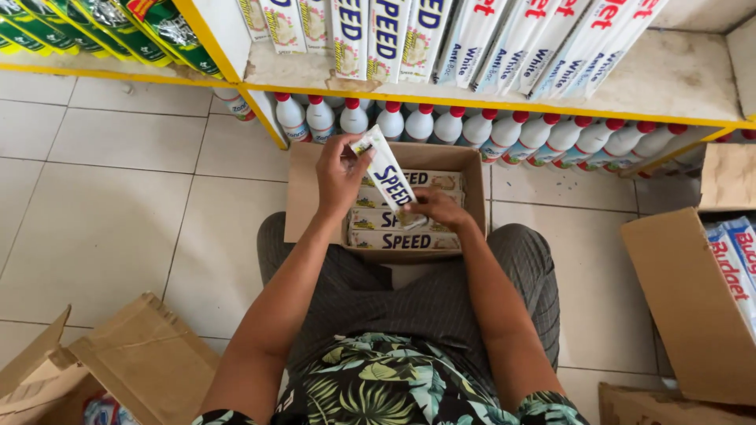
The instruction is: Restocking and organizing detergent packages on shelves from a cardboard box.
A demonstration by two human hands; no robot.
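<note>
Item 1, long white pack point(386, 175): slim bar-shaped packet w/ blue lettering, held tilted over open cardboard box point(303, 189). Upper end gripped by left hand point(340, 173), fingers closed round it; lower end pinched by right hand point(441, 208), fingers closed on it just above box contents. Both hands full, no slack in either grip.

Item 2, box: brown, flaps open, sits on tiled floor point(118, 228) between person's knees, right in front of shelf. Inside: stacked packs point(403, 240) of same kind, lying flat, at least three rows visible; exact qty cannot tell, hands cover part.

Item 3, shelf unit point(504, 106): yellow-edged, white boards. Upper level: upright row of matching white packs point(378, 35), then white boxes w/ red and blue print point(551, 39) leaning right. Lower level: row of white bottles w/ red caps point(480, 130), close together, just behind box. Far left upper: green packets point(118, 27), tilted.

Item 4, misc. cartons: open brown carton point(693, 307) at right, blue-white packs point(736, 264) showing inside; another brown carton point(118, 362) bottom left, flaps up, contents unclear.

Person: seated or crouched, grey striped trousers, leaf-print top, forearms reaching fwd over lap to box.
</note>
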